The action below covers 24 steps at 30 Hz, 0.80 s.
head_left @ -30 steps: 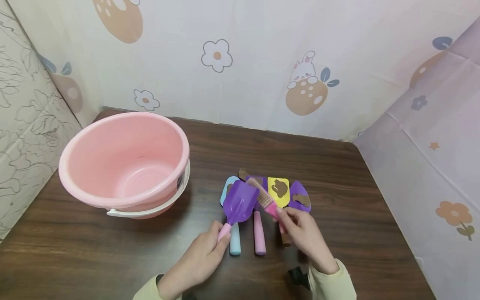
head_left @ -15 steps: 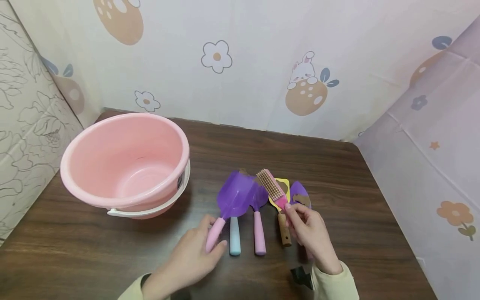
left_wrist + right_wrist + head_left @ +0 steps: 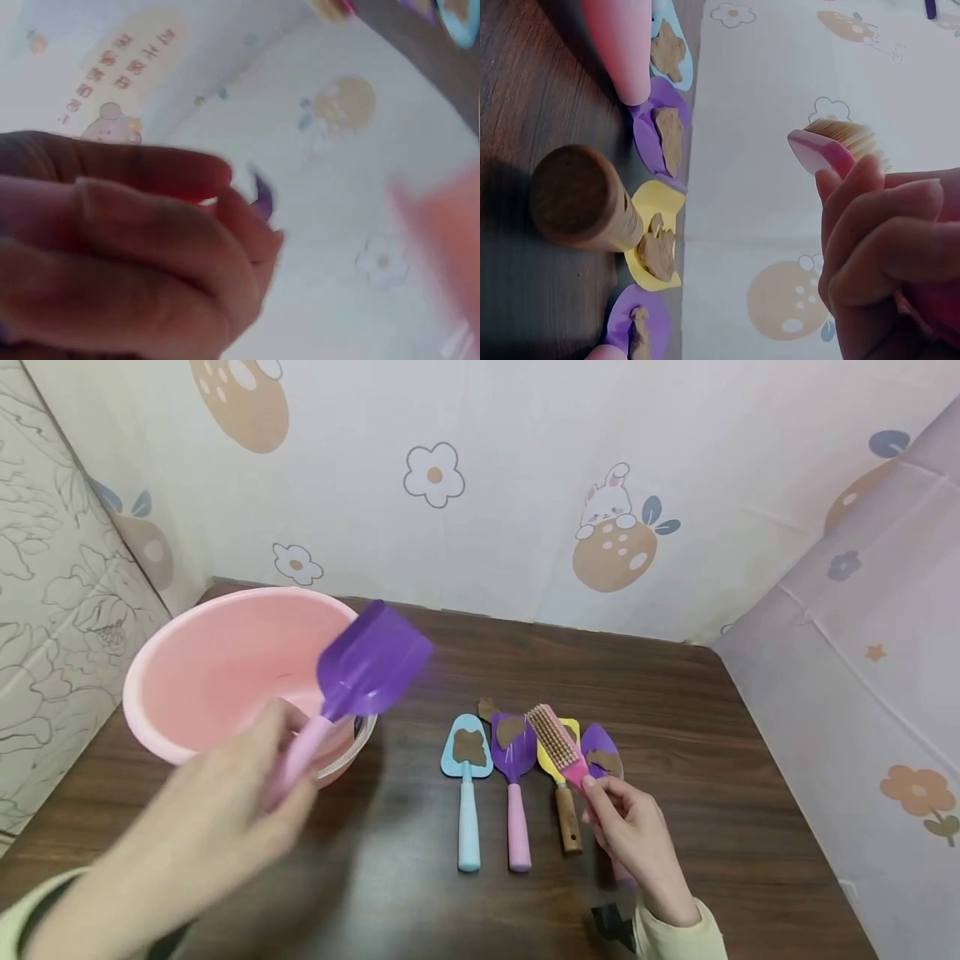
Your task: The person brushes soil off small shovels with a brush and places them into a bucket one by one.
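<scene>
My left hand (image 3: 217, 802) grips the pink handle of a purple toy shovel (image 3: 375, 660), raised in front of the right rim of a pink bucket (image 3: 161, 693). The left wrist view is blurred; curled fingers (image 3: 157, 247) wrap the handle. My right hand (image 3: 637, 835) pinches a pink brush (image 3: 558, 739), its tan bristles facing up. Below and beside it lie a light blue spatula (image 3: 468, 810), a purple shovel with a pink handle (image 3: 517, 827), a yellow spatula (image 3: 567, 818) with a wooden handle and a purple pointed trowel (image 3: 600, 739), partly hidden. Brown patches cover part of their blades.
A loose brown piece (image 3: 487, 708) lies behind the blades on the dark wooden table (image 3: 420, 893). Patterned cloth (image 3: 510, 552) hangs along the back and sides. The bucket's white handle (image 3: 363, 739) hangs down its side.
My left hand has lifted the purple shovel away from the other tools, left toward the bucket, uncovering the light blue spatula. The right hand with the brush has shifted slightly right.
</scene>
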Tool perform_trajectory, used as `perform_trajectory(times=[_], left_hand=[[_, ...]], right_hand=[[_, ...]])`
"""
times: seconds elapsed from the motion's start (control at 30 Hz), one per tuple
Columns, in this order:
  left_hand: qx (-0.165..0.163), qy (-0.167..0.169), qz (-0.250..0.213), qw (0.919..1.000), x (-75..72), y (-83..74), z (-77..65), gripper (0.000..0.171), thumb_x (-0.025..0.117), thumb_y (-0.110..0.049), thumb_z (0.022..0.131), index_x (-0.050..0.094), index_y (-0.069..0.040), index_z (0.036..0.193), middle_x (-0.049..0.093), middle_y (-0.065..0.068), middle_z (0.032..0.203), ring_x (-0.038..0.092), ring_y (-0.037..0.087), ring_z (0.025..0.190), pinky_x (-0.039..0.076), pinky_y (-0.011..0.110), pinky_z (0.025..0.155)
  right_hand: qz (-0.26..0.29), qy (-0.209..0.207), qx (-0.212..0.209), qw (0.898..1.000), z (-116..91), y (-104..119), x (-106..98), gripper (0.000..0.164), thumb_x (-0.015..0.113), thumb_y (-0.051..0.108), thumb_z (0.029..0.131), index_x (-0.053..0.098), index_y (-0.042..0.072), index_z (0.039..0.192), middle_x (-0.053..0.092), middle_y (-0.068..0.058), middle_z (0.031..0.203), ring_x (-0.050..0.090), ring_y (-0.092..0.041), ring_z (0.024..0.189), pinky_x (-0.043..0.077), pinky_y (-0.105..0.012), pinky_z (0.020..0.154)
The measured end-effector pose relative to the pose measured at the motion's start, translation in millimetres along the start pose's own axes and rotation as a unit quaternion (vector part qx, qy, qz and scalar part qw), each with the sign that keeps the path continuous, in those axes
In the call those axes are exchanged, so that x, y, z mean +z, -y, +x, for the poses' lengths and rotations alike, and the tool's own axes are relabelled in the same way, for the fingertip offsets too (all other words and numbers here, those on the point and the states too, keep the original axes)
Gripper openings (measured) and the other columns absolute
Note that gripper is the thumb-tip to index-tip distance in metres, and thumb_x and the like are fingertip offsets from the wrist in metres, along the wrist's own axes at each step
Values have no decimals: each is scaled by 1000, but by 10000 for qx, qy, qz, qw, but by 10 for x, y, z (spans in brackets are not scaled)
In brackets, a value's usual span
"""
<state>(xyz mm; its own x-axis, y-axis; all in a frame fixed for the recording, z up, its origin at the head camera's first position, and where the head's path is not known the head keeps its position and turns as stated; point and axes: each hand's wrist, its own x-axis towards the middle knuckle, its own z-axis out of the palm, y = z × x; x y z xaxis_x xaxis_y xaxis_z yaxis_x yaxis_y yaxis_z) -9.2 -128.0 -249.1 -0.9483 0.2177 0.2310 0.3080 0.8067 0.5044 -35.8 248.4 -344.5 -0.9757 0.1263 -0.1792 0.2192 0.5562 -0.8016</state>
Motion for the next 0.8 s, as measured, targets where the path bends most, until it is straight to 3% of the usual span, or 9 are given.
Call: perform_trajectory(times=[0.13,0.27,0.43,0.53,0.63,0.8], left_hand=[[-318,275,779,9961,-253,326,129,29,67,-25,84,49,-25,107,48,-6,60,40,6,41,33,24,37],[-283,379,1426,9887,-456,614,321,24,67,-27,81,52,-22,99,47,-5,57,41,11,47,31,27,44],[-334,967,1692,9803,-609,687,568,19,65,-22,79,48,-16,81,45,-1,58,43,14,53,31,27,49],[-526,1673,1530,9725,-643,682,748,21,62,-28,86,49,-12,77,47,1,58,47,15,50,35,29,46],[-734,2572,1170,9564,-655,696,932,23,57,-28,88,52,-9,78,48,3,55,48,16,43,40,31,41],[-1098,3933,701,9102,-653,675,1197,17,51,-19,84,50,-2,81,47,2,55,43,13,41,41,28,37]], right_hand=[[-62,-17,22,10000,-14,-10,-11,40,53,38,97,61,-1,88,56,-7,63,43,-8,43,37,-25,35],[-122,-41,35,9999,-24,-27,-19,39,53,37,97,61,-1,89,56,-7,63,43,-9,42,36,-25,34],[-149,-75,-78,9998,-27,-52,-13,35,54,34,97,62,1,87,56,-4,61,43,-10,40,36,-25,33],[-140,-82,-142,9998,-31,-58,-10,34,55,33,97,62,2,85,55,-3,59,43,-9,40,36,-25,33],[-167,-62,-192,9997,-38,-55,-8,34,55,33,97,62,3,85,55,-3,60,43,-9,40,36,-25,34],[-220,-14,-198,9996,-48,-54,2,35,56,35,96,63,2,86,57,-6,62,44,-9,41,36,-26,33]])
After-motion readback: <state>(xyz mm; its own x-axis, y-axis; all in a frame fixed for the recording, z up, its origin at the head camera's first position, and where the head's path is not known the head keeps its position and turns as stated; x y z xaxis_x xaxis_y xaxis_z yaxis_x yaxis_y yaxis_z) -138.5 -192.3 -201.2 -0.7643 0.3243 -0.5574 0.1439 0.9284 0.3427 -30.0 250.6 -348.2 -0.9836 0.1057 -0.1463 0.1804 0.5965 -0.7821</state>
